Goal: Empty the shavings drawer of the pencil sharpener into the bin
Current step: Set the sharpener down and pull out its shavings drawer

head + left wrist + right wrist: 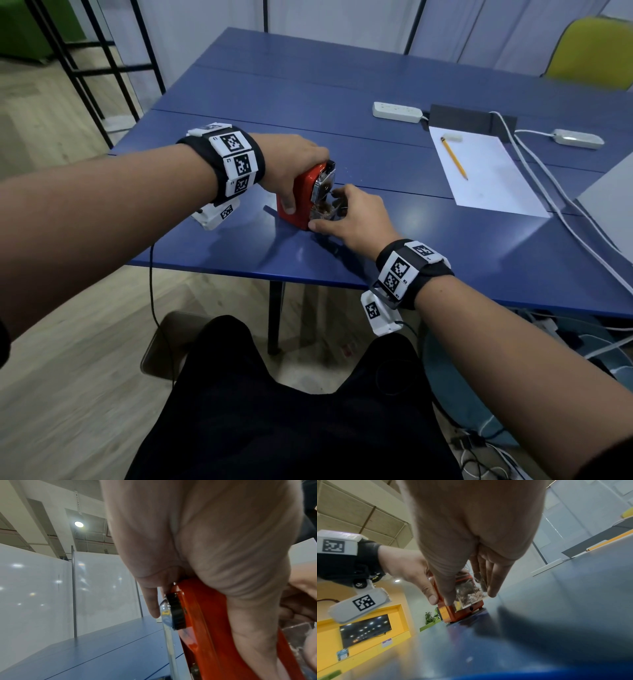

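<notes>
Your blue surface [394, 89] lies broad toward twelve o'clock, its near edge just below your wrists, with the paper sheet [486, 171] and pencil [454, 158] well apart at two o'clock. The red pencil sharpener [301, 198] stands upright near that edge, your left hand [291, 164] clamped over its top. Your right hand [356, 219] pinches the clear shavings drawer [469, 592], which is full of brown shavings and faces you.

Right hand [471, 534] pinches the clear shavings drawer [469, 592] between thumb and fingers [494, 582]. Left hand [409, 569] grips the red pencil sharpener [462, 612], which stands on the blue worktop [556, 615].
</notes>
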`<state>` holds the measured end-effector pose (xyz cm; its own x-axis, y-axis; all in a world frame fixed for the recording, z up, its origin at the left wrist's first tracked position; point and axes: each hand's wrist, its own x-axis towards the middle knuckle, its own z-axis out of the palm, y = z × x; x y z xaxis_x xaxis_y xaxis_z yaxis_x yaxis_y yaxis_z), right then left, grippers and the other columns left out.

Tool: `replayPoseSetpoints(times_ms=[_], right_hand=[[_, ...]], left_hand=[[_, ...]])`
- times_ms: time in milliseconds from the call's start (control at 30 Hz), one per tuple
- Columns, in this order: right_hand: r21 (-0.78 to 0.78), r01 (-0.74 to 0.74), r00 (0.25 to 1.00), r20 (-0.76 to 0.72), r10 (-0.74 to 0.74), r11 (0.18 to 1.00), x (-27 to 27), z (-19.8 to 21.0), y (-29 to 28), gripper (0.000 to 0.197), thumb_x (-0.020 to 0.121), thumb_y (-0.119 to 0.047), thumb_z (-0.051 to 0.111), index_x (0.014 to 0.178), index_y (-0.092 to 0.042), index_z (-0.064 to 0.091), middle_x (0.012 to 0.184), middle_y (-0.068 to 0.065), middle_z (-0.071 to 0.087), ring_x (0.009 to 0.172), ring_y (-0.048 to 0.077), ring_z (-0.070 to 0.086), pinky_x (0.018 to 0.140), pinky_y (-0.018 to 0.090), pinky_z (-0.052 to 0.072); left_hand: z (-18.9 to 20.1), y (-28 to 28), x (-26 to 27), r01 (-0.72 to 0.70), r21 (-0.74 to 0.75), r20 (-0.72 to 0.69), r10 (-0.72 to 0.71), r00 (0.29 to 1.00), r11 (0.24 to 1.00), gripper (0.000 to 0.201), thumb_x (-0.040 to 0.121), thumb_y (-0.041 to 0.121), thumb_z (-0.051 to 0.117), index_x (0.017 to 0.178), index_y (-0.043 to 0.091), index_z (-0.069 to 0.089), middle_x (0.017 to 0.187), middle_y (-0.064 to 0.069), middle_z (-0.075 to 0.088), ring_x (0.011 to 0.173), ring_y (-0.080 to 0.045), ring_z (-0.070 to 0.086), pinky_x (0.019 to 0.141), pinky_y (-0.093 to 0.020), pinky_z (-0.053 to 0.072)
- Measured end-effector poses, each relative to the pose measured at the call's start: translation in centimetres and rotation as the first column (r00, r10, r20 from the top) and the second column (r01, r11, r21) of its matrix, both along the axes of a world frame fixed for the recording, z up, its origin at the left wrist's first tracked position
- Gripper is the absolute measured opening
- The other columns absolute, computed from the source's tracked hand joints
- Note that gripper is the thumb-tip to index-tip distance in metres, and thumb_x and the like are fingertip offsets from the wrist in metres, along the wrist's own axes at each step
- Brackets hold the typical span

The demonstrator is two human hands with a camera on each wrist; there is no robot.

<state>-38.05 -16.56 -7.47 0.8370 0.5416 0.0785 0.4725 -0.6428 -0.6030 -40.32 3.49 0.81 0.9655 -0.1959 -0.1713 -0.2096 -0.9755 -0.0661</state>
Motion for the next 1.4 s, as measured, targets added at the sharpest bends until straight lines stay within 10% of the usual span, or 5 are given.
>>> replayPoseSetpoints(times_ms=[633,1400], right_hand=[[0.000,0.065,0.997,0.039,-0.065,0.998,0.0,-0.4,-0.7,0.074,0.071,-0.055,0.092,0.127,-0.015,0.067,0.113,0.001,0.076,0.108,0.021,0.070,0.089,0.029,0.053],[-0.037,0.084,0.996,0.026,-0.083,0.996,-1.5,-0.7,-3.8,0.077,0.073,-0.055,0.091,0.133,-0.015,0.066,0.125,0.001,0.075,0.112,0.019,0.070,0.095,0.032,0.057]], left_hand=[[0.1,-0.1,0.1,-0.002,0.035,-0.019,0.002,1.000,0.999,0.089,0.056,0.043,0.097,0.128,0.020,0.050,0.117,0.000,0.062,0.104,-0.025,0.062,0.086,-0.041,0.055],[0.2,0.9,0.6,-0.085,-0.022,0.074,0.086,0.994,0.996,0.114,0.055,0.050,0.095,0.151,0.027,0.039,0.136,-0.006,0.053,0.121,-0.032,0.058,0.097,-0.049,0.053]])
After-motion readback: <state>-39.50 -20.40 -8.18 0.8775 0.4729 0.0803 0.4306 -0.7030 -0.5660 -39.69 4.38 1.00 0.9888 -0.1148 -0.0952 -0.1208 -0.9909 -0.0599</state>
